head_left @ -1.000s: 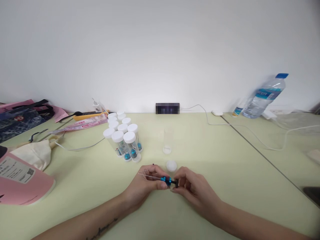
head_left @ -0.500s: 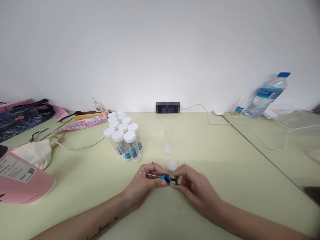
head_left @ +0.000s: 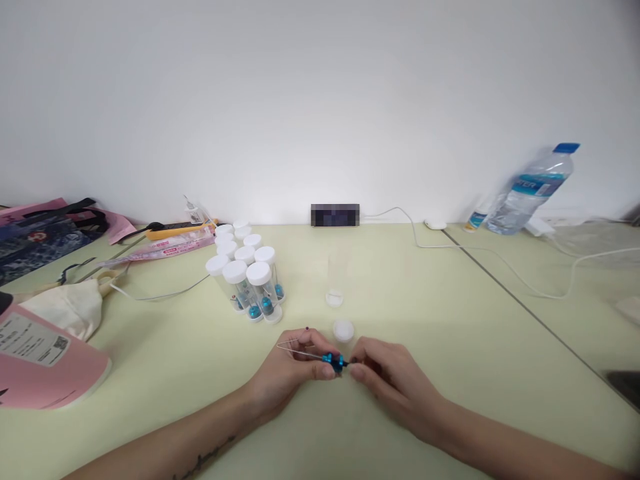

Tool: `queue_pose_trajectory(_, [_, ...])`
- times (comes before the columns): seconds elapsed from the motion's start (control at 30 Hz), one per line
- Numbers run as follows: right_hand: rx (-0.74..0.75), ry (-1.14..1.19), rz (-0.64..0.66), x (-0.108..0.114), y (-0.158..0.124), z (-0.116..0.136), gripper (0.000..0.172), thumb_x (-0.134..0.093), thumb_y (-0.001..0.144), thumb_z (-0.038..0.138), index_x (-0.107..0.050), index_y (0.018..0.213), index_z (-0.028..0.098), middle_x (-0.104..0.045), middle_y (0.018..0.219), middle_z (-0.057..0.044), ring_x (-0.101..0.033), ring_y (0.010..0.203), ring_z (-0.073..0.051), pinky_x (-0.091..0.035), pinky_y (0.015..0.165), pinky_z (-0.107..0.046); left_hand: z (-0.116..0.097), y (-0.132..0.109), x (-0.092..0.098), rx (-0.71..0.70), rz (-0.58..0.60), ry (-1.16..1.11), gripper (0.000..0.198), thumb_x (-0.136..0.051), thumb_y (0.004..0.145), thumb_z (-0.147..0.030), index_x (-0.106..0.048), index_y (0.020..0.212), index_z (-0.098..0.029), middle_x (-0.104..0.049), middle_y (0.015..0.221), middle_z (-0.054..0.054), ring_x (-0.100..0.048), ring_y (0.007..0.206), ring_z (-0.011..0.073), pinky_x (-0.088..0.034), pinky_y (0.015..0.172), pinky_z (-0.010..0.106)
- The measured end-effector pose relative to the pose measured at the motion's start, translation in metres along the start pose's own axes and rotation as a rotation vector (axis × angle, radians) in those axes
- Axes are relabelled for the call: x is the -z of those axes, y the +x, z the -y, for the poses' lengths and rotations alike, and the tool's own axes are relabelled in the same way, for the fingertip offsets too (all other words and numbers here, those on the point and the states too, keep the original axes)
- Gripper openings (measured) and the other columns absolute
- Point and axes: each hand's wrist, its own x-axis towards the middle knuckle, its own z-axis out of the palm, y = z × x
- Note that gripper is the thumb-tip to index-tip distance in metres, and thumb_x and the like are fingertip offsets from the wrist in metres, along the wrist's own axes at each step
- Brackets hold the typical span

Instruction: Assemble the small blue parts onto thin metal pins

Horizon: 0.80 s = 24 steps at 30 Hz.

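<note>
My left hand [head_left: 295, 363] is closed around a small blue metal piece [head_left: 334, 362] with a thin bent wire running from it leftwards over the fingers. A black end sticks out on its right side, and the closed fingertips of my right hand [head_left: 387, 373] pinch it, largely covering it. Just beyond my fingers lies a white round cap [head_left: 343, 331]. Behind the cap, a clear tube [head_left: 337, 277] stands upright. Several white-capped clear tubes [head_left: 263, 293] are grouped at the left, some holding similar blue pieces with wires.
A pink cup-shaped container [head_left: 60, 367] lies at the left front, near a cream cloth [head_left: 75, 307] and a pink wrapper [head_left: 175, 247]. A dark screen [head_left: 335, 215] stands against the wall. A water bottle [head_left: 533, 193] leans at the right, and a white cable [head_left: 490, 248] crosses the table.
My right fingers have turned and shifted over the black end, which showed as a wider flat piece before. The blue piece has moved very slightly; my left hand keeps its hold.
</note>
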Motion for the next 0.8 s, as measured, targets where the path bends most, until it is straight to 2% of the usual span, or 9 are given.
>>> queue_pose_trajectory(0.07, [-0.003, -0.001, 0.015, 0.0005, 0.0007, 0.0001, 0.032, -0.041, 0.094, 0.038, -0.049, 0.069, 0.018, -0.043, 0.058, 0.004, -0.04, 0.054, -0.01, -0.03, 0.051, -0.021, 0.0004, 0.0002, 0.0003, 0.001, 0.0, 0.007, 0.018, -0.078, 0.061, -0.011, -0.067, 0.074, -0.014, -0.068, 0.076, 0.003, -0.06, 0.073, 0.0143, -0.044, 0.073, 0.028])
queue_pose_trajectory(0.17, [-0.042, 0.053, -0.014, -0.0009, -0.0002, -0.0017, 0.015, -0.051, 0.089, 0.034, -0.05, 0.084, 0.019, -0.041, 0.057, 0.006, -0.039, 0.051, -0.01, -0.03, 0.049, -0.02, 0.0006, 0.0005, 0.0004, -0.01, -0.013, 0.0, 0.018, -0.077, 0.061, -0.011, -0.067, 0.076, -0.014, -0.069, 0.08, 0.004, -0.062, 0.078, 0.0172, -0.044, 0.077, 0.031])
queue_pose_trajectory(0.23, [-0.05, 0.081, -0.03, -0.0017, -0.0011, -0.0025, 0.014, -0.055, 0.087, 0.031, -0.049, 0.091, 0.02, -0.04, 0.057, 0.008, -0.038, 0.051, -0.009, -0.03, 0.049, -0.019, 0.0006, 0.0004, 0.0002, -0.019, -0.009, -0.001, 0.017, -0.077, 0.062, -0.012, -0.067, 0.076, -0.015, -0.069, 0.082, 0.005, -0.062, 0.082, 0.0191, -0.044, 0.079, 0.033])
queue_pose_trajectory(0.3, [-0.048, 0.085, -0.021, -0.0011, -0.0011, -0.002, 0.014, -0.054, 0.087, 0.033, -0.049, 0.086, 0.019, -0.04, 0.057, 0.007, -0.037, 0.051, -0.009, -0.029, 0.049, -0.02, 0.0005, 0.0001, 0.0, -0.022, 0.0, 0.0, 0.017, -0.077, 0.062, -0.011, -0.067, 0.076, -0.015, -0.069, 0.081, 0.004, -0.062, 0.08, 0.018, -0.044, 0.077, 0.031])
queue_pose_trajectory(0.43, [-0.02, 0.06, 0.03, 0.0013, 0.0001, 0.0006, 0.032, -0.043, 0.093, 0.038, -0.046, 0.068, 0.018, -0.041, 0.058, 0.005, -0.036, 0.053, -0.009, -0.028, 0.05, -0.021, 0.0007, -0.0003, 0.0001, 0.005, 0.022, 0.015, 0.018, -0.077, 0.061, -0.01, -0.068, 0.075, -0.014, -0.068, 0.075, 0.002, -0.061, 0.072, 0.0133, -0.044, 0.072, 0.026])
queue_pose_trajectory(0.6, [-0.078, 0.119, -0.004, -0.0018, -0.0007, -0.0023, 0.016, -0.056, 0.086, 0.033, -0.048, 0.086, 0.019, -0.04, 0.057, 0.007, -0.037, 0.052, -0.009, -0.029, 0.049, -0.02, 0.0012, 0.0006, 0.0013, -0.018, 0.0, 0.018, 0.017, -0.077, 0.062, -0.011, -0.068, 0.076, -0.014, -0.068, 0.08, 0.004, -0.062, 0.078, 0.016, -0.045, 0.075, 0.029])
queue_pose_trajectory(0.8, [-0.05, 0.137, 0.044, -0.0005, 0.0009, -0.002, 0.033, -0.047, 0.09, 0.039, -0.043, 0.065, 0.018, -0.043, 0.058, 0.004, -0.036, 0.052, -0.009, -0.026, 0.049, -0.021, 0.0, 0.0006, 0.0006, 0.009, 0.017, 0.028, 0.018, -0.077, 0.061, -0.01, -0.068, 0.076, -0.014, -0.068, 0.075, 0.002, -0.061, 0.072, 0.013, -0.044, 0.071, 0.025])
